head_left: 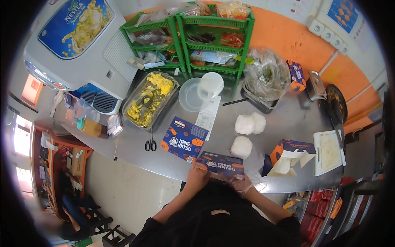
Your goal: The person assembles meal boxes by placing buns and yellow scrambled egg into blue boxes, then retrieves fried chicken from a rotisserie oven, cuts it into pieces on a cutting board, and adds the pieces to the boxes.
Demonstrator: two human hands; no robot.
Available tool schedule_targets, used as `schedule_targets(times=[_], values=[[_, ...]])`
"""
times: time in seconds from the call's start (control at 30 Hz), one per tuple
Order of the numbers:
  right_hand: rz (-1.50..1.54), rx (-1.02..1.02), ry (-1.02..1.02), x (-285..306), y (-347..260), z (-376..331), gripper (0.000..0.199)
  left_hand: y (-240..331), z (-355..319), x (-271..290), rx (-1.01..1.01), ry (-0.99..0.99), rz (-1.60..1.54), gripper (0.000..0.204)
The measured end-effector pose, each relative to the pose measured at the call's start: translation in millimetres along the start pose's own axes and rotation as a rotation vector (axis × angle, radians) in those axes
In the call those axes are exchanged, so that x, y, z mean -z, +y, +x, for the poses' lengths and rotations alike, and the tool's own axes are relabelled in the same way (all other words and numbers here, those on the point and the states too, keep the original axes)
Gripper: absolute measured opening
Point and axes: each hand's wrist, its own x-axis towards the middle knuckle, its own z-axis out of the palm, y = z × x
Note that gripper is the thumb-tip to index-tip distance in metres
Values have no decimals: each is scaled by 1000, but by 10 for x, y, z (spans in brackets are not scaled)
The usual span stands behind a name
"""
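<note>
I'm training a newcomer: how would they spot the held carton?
At the near edge of the steel counter, find the left hand and right hand. Spanning them is the dark blue carton; unlike the second carton to the left or open box to the right, it meets both hands.

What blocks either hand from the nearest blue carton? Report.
Nothing visible blocks the left hand, which grips the blue carton at its left end. Clear plastic shows at the right hand; whether it intervenes is unclear.
</note>
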Motion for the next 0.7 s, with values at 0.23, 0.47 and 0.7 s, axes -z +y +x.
schedule_targets(times=[0.23,0.47,0.7], values=[[178,424,-42,1282,126,-523,33,-25,-118,122,65,-54,103,25],[-381,-129,587,890,80,598,62,-28,-23,138,48,-147,123,51],[-422,0,587,512,240,908,69,-72,-196,154,45,-159,94,64]])
